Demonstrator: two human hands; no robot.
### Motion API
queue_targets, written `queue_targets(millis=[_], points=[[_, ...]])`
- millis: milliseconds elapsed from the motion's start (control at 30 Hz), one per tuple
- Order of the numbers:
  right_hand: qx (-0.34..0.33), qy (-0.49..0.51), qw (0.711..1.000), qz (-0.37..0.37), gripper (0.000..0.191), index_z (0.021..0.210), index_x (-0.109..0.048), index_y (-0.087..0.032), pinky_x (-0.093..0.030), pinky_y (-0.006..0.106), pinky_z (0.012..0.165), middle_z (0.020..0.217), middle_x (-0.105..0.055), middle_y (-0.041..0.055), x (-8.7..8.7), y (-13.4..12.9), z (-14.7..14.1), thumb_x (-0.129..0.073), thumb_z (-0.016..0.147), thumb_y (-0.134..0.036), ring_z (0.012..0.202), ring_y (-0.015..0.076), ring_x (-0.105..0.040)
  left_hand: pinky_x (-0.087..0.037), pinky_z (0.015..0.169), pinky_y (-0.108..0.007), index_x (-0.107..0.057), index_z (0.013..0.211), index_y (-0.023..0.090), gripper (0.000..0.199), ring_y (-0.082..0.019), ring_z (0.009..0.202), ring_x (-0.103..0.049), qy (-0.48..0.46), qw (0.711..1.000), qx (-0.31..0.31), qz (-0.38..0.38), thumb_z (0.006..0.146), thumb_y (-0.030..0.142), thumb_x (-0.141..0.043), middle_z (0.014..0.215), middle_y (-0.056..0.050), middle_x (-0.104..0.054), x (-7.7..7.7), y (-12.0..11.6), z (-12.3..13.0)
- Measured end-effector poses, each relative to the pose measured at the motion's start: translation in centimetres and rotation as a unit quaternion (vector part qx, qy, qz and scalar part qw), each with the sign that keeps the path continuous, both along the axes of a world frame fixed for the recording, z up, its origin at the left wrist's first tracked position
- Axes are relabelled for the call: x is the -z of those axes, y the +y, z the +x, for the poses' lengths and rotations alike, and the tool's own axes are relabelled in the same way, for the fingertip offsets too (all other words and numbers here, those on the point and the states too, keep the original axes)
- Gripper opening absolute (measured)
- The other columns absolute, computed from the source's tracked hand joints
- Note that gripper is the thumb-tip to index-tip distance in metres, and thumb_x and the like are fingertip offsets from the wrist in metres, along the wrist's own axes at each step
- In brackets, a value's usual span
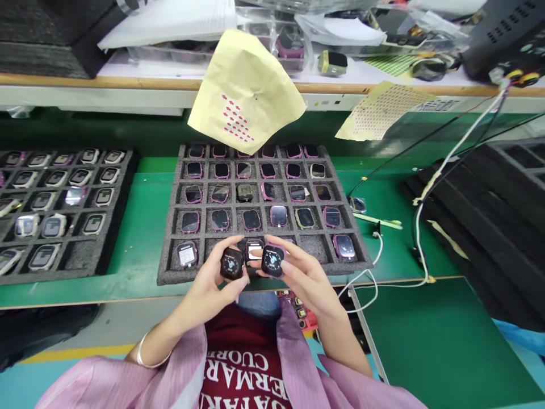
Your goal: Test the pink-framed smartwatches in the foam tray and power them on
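Note:
My left hand (216, 278) holds a dark smartwatch body (231, 263) with its screen lit, fingers wrapped round its sides. Just to the right, my right hand (304, 272) grips a purple-edged watch body (273, 260), also lit. Both watches are over the front edge of a grey foam tray (164, 271) on the green bench. Many watch bodies sit in its square compartments. Between my hands, a watch with a white screen (254, 250) lies in the front row, partly hidden by fingers. Another white-screened watch (187, 254) sits at the front left.
A second foam tray (102, 262) of watches stands at the left. Yellow sticker sheets (251, 85) hang from the shelf (149, 82) behind. White cables (419, 227) run down the right side, beside stacked black foam trays (472, 227) and a green pen-like stick (378, 221).

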State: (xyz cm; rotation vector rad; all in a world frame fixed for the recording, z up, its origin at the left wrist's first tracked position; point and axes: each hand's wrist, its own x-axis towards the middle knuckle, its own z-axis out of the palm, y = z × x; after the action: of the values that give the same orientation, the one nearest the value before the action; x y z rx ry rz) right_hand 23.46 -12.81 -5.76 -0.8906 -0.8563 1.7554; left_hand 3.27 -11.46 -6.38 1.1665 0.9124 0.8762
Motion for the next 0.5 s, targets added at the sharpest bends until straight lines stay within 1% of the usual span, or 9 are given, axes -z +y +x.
queue_targets(millis=[33, 100, 167, 233, 367, 500], points=[[0.002, -0.001, 1.000, -0.011, 0.042, 0.129, -0.056, -0.025, -0.049, 0.049, 0.098, 0.120, -0.066, 0.0110, 0.0, 0.0, 0.0, -0.064, 0.088, -0.029, 0.109, 0.0261, -0.064, -0.053, 0.058, -0.026, -0.038, 0.137, 0.025, 0.059, -0.011, 0.064, -0.057, -0.031, 0.999, 0.017, -0.024, 0.083, 0.027, -0.061, 0.093, -0.003, -0.058, 0.0, 0.2, 0.0], [0.008, 0.006, 1.000, -0.027, 0.043, 0.130, -0.055, -0.024, -0.047, 0.050, 0.101, 0.126, -0.063, 0.0110, 0.0, 0.0, 0.1, -0.063, 0.088, -0.028, 0.112, 0.0255, -0.063, -0.056, 0.067, -0.031, -0.035, 0.140, 0.025, 0.056, -0.015, 0.075, -0.061, -0.079, 0.993, 0.038, -0.073, 0.087, 0.028, -0.054, 0.103, -0.007, -0.058, 0.1, 0.6, -0.2], [0.020, 0.015, 0.999, -0.034, 0.042, 0.129, -0.057, -0.024, -0.047, 0.050, 0.100, 0.129, -0.061, 0.0110, 0.2, 0.0, 0.1, -0.064, 0.088, -0.027, 0.111, 0.0257, -0.063, -0.057, 0.073, -0.034, -0.037, 0.139, 0.023, 0.052, -0.020, 0.088, -0.061, -0.103, 0.989, 0.033, -0.101, 0.088, 0.026, -0.049, 0.114, -0.010, -0.057, 0.3, 0.9, -0.4], [0.032, 0.027, 0.998, -0.036, 0.039, 0.127, -0.058, -0.024, -0.049, 0.051, 0.097, 0.127, -0.063, 0.0113, 0.5, 0.1, 0.2, -0.063, 0.088, -0.029, 0.106, 0.0261, -0.066, -0.057, 0.074, -0.035, -0.039, 0.139, 0.022, 0.052, -0.022, 0.096, -0.061, -0.117, 0.986, 0.031, -0.118, 0.087, 0.023, -0.047, 0.119, -0.012, -0.056, 0.5, 1.1, -0.5], [0.049, 0.035, 0.998, -0.023, 0.040, 0.129, -0.056, -0.023, -0.056, 0.049, 0.087, 0.114, -0.069, 0.0112, 1.1, 0.1, 0.3, -0.060, 0.090, -0.031, 0.098, 0.0269, -0.069, -0.058, 0.076, -0.036, -0.042, 0.137, 0.023, 0.054, -0.021, 0.094, -0.063, -0.125, 0.984, 0.041, -0.122, 0.084, 0.016, -0.047, 0.125, -0.011, -0.056, 0.8, 1.2, -0.5], [0.057, 0.004, 0.998, -0.013, 0.045, 0.130, -0.055, -0.025, -0.058, 0.046, 0.084, 0.116, -0.068, 0.0101, 1.2, 0.0, 0.2, -0.064, 0.086, -0.026, 0.099, 0.0272, -0.069, -0.059, 0.076, -0.038, -0.044, 0.138, 0.026, 0.060, -0.020, 0.086, -0.066, -0.110, 0.987, 0.049, -0.106, 0.080, 0.013, -0.048, 0.124, -0.009, -0.059, 0.8, 1.1, -0.4]])
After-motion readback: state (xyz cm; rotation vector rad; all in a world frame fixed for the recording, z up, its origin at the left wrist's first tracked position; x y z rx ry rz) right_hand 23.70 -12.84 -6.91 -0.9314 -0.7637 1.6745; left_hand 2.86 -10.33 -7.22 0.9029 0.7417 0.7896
